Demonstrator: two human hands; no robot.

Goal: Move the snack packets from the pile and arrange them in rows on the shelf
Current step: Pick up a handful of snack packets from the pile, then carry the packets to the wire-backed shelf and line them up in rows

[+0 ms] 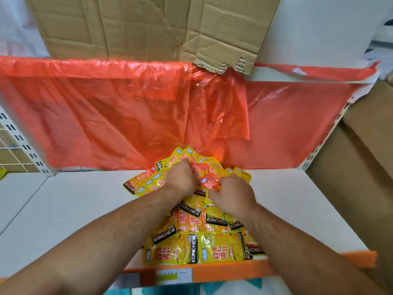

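A loose pile of yellow snack packets [148, 180] lies at the back of the white shelf [70, 209], against the red plastic sheet. Nearer the front edge, more yellow KONCHEW packets [212, 250] lie flat in overlapping rows. My left hand [180, 177] is curled into the pile and grips several packets. My right hand [231, 195] sits just beside it, fingers curled round an orange-red packet [209, 180] at the top of the pile. Both forearms reach in from the bottom of the view.
A red plastic sheet [106, 116] hangs across the shelf's back. Torn cardboard [136, 26] lies above it. Brown boxes [361, 158] stand at the right. The shelf's orange front strip [212, 273] carries a price label [173, 276]. Slotted uprights [23, 141] flank the left.
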